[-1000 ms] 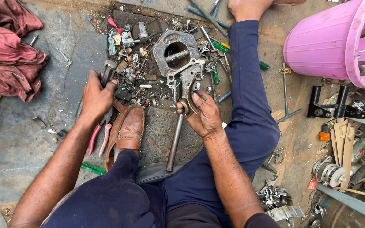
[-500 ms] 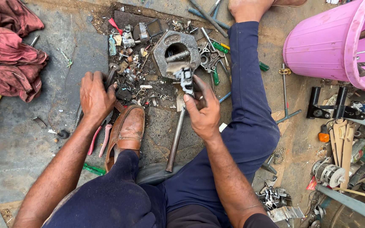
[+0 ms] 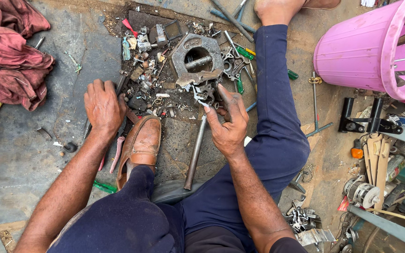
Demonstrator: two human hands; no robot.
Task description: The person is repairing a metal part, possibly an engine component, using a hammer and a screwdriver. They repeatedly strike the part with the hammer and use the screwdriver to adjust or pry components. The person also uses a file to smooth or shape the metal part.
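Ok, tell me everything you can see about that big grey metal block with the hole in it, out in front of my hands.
The grey metal block is a chunky, roughly square casting, dull, rusty and grimy. A round opening in its middle holds a short pale shaft lying crosswise. It lies flat on the dirty ground among screws, small parts and screwdrivers. A jagged metal part hangs off its near edge, where the right hand has its fingertips. The left hand rests apart, to the block's left, on the scattered tools.

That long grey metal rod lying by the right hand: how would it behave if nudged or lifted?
The long grey metal rod looks solid and straight, so probably stiff and heavy for its size. Being round, it may roll sideways if pushed, though the gritty concrete floor and the brown leather shoe beside it would likely stop it. Its dull, dirty surface suggests a fair grip for the right hand.
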